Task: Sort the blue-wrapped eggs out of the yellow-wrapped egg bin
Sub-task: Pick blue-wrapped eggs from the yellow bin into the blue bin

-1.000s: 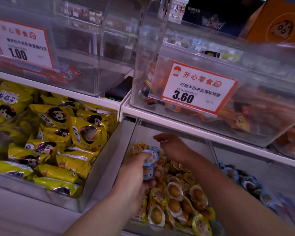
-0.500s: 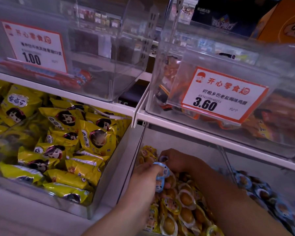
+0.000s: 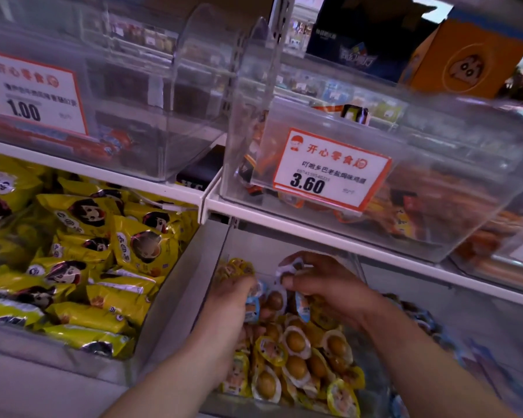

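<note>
Left hand [image 3: 230,300] grips blue-wrapped eggs [image 3: 252,307] at its three o'clock, over the yellow-wrapped egg bin [image 3: 287,245]; right hand [image 3: 323,285] pinches another blue-wrapped egg [image 3: 293,264] at nine o'clock.

Two hands [image 3: 230,309], two price labels [image 3: 329,168], three or so blue-wrapped eggs [image 3: 252,309] held, many yellow-wrapped eggs [image 3: 295,342], uncountable

Snack shop: price tags [image 3: 329,169] on clear bins [image 3: 435,206].
</note>
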